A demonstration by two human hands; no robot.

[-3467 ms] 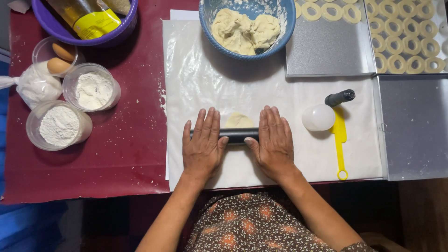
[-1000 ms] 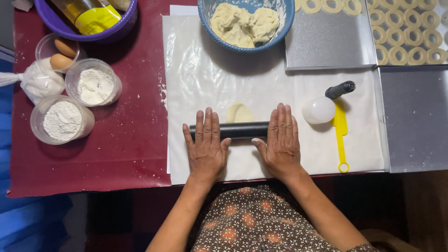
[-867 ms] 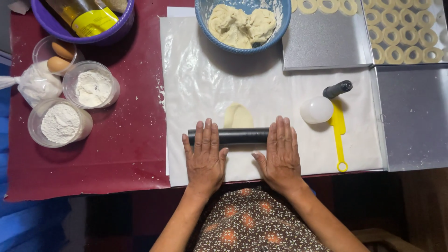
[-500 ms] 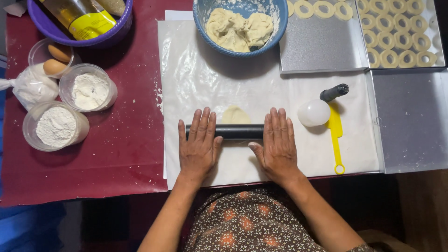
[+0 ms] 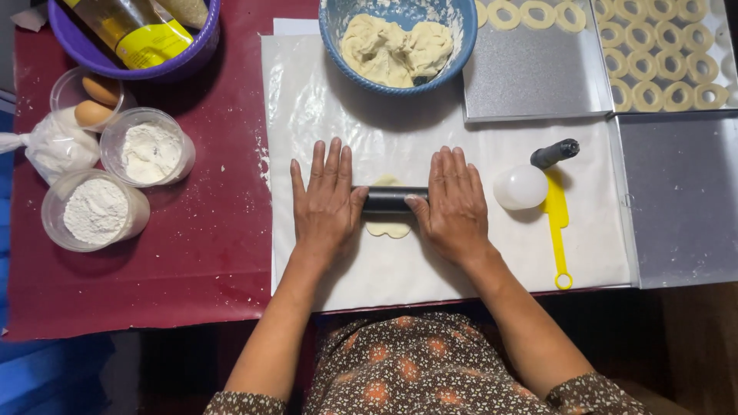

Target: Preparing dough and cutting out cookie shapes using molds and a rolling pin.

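The black rolling pin (image 5: 392,199) lies across a small flat piece of dough (image 5: 389,227), between and under the two hands. The left hand (image 5: 326,201) and right hand (image 5: 453,203) rest flat on its ends, palms down, fingers spread open and pointing away from the body. Just right of the right hand sit a white ball-shaped cup (image 5: 520,187) and a yellow cutter (image 5: 558,223).
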